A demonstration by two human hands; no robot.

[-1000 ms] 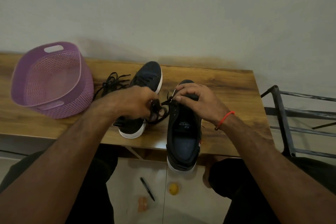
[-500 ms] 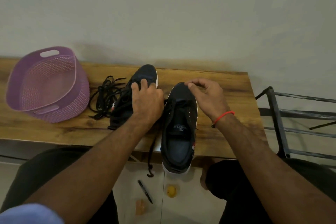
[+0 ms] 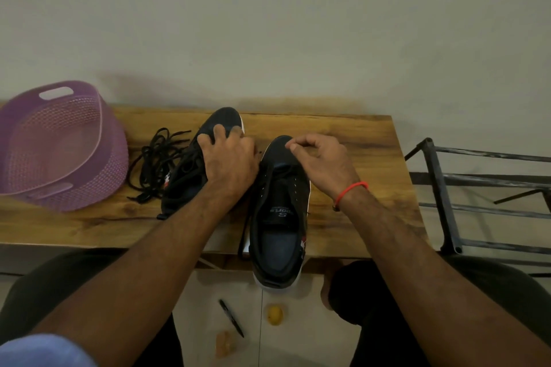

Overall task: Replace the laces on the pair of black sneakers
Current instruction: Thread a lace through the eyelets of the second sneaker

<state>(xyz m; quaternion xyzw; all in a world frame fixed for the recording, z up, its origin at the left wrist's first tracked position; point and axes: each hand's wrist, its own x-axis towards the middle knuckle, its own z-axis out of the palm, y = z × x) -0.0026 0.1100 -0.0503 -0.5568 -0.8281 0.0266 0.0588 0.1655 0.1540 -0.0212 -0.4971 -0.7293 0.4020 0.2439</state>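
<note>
Since half a second ago, little is shifting. I am seeing the left hand (image 3: 229, 158) resting spread-fingered on the left sneaker (image 3: 190, 170); the right hand (image 3: 320, 158) is pinching, lace not discernible, over the right sneaker (image 3: 278, 217) overhanging the table (image 3: 343, 134). Loose laces (image 3: 155, 158) are lying beside.

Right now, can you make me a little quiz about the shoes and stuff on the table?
1. True or false: the purple basket has shoes inside it.
2. Which sits between the basket and the left sneaker? A) pen B) loose black laces C) a yellow thing
3. Fill in: the right sneaker's heel sticks out over the table's near ____.

Key: 1 false. 2 B. 3 edge. The left hand rests on the left sneaker; the right hand pinches its fingertips over the other's toe.
</note>
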